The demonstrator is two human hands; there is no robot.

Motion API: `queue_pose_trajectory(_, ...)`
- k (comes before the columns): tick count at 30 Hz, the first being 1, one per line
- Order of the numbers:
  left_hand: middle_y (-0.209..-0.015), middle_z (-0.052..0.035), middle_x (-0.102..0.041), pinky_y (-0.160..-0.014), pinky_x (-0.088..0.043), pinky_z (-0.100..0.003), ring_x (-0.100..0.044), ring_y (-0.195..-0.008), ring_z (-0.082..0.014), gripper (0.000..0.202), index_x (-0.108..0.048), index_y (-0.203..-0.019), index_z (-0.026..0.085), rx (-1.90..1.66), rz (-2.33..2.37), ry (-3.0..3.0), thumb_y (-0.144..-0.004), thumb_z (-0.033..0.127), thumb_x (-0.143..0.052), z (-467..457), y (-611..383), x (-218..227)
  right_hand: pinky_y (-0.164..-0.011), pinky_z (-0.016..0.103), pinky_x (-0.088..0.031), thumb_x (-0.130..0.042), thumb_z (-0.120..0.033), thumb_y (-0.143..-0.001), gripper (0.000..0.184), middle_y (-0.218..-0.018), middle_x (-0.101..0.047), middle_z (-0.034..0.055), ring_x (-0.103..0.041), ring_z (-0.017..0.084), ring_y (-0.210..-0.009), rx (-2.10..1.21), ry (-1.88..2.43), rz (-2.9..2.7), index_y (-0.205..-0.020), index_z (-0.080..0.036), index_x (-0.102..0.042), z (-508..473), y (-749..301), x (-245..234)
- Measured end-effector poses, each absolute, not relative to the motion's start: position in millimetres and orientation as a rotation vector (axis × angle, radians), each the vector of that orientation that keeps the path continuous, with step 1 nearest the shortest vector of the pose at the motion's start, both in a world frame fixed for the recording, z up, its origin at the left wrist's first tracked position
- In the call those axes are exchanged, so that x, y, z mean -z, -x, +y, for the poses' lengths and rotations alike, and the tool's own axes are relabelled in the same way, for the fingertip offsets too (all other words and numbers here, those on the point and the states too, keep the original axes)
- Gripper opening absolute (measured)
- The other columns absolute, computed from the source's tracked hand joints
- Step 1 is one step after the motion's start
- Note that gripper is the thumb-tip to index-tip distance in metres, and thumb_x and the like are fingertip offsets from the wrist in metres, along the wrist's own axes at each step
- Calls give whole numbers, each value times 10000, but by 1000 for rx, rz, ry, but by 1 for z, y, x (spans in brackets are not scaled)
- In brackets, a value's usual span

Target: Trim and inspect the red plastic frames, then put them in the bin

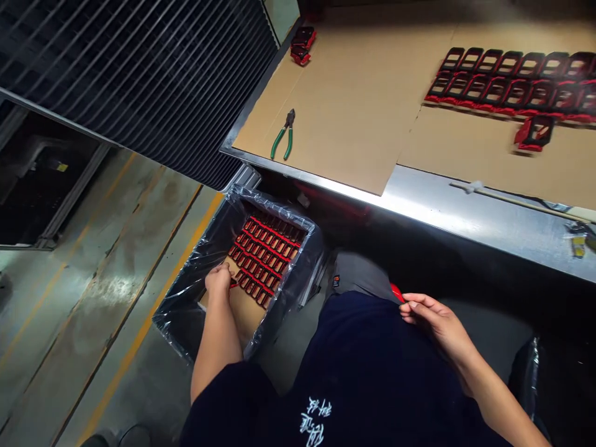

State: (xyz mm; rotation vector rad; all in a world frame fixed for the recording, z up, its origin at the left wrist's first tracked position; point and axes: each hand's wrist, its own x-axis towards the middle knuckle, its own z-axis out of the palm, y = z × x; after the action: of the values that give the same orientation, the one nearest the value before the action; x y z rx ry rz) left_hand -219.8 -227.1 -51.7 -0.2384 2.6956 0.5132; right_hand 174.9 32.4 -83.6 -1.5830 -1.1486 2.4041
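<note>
Beside our seat on the concrete floor, a plastic-lined box holds parts in tight rows so each layer fills. Left hand has its grip closed on the near row. Right hand pinches a red piece at our lap.

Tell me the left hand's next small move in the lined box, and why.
Probably slide the left hand along the near row's end to square the small red-and-black plastic parts: its fingers rest at that row's corner, with bare brown cardboard sheet beside it in the box lined with clear plastic film. Whether it holds a part is hidden.
</note>
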Motion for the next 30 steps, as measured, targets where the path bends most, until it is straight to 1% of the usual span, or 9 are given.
queue_pose_trajectory(2,-1066,-68,-662,-716,-591,-334,-667,-844,-166,310,-599,-1177,148,-961,2518,165,-966,374,-593,-189,189,48,-674,298,-569,-819,-506,-714,427,-689,-733,43,-674,173,-645,-2331,1422,-1487,-976,-173,-759,30,-167,77)
queue_pose_trajectory(4,-911,-26,-654,-632,-576,-302,-648,-714,-139,275,-571,-1170,157,-1252,2247,59,-966,336,-527,-138,143,52,-725,331,-569,-770,-462,-784,401,-725,-739,39,-680,186,-673,-2158,1189,-1804,-1084,-197,-743,25,-156,65)
queue_pose_trajectory(7,-808,-12,-649,-627,-587,-334,-667,-686,-166,294,-583,-1091,161,-1457,1752,-124,-833,285,-517,-60,63,54,-844,374,-566,-791,-380,-775,439,-971,-771,69,-715,224,-824,-1778,915,-2065,-1185,-248,-707,21,-142,48)
queue_pose_trajectory(10,-795,-10,-652,-670,-584,-331,-670,-696,-164,317,-576,-1050,175,-1503,1398,-225,-751,275,-543,-14,3,44,-826,366,-582,-800,-357,-776,387,-998,-762,78,-722,223,-825,-1545,980,-1977,-1132,-241,-704,25,-144,39)
queue_pose_trajectory(13,-909,-42,-691,-749,-596,-360,-706,-820,-194,292,-575,-1073,193,-1429,1199,-318,-798,290,-564,-2,-17,34,-762,327,-592,-802,-370,-786,381,-974,-751,59,-717,196,-822,-1638,1129,-1646,-1119,-234,-678,29,-165,36)
queue_pose_trajectory(16,-1197,-119,-694,-897,-588,-430,-696,-1075,-271,331,-597,-1192,198,-1265,1107,-626,-897,345,-560,-8,-19,30,-700,288,-586,-791,-406,-802,375,-912,-737,35,-704,157,-773,-1787,1162,-1246,-1101,-217,-667,26,-187,34)
queue_pose_trajectory(20,-1311,-110,-673,-1032,-539,-421,-651,-1208,-251,409,-529,-1389,250,-1117,1241,-1222,-981,270,-515,-21,-20,24,-609,259,-579,-757,-475,-829,348,-747,-713,10,-679,126,-621,-1910,1119,-895,-986,-173,-687,24,-199,30)
queue_pose_trajectory(26,-1392,-135,-616,-998,-564,-512,-623,-1249,-295,503,-540,-1378,259,-1185,1292,-1783,-898,155,-650,-20,-16,18,-565,227,-575,-766,-502,-803,424,-813,-744,41,-696,134,-655,-2176,1057,-625,-1057,-164,-746,33,-195,28)
queue_pose_trajectory(30,-1422,-162,-587,-1044,-509,-602,-548,-1343,-342,491,-557,-1288,245,-1192,1256,-1792,-838,198,-748,-19,-11,20,-583,228,-560,-756,-498,-810,423,-794,-737,28,-689,133,-666,-2230,1027,-676,-1079,-171,-759,38,-190,27)
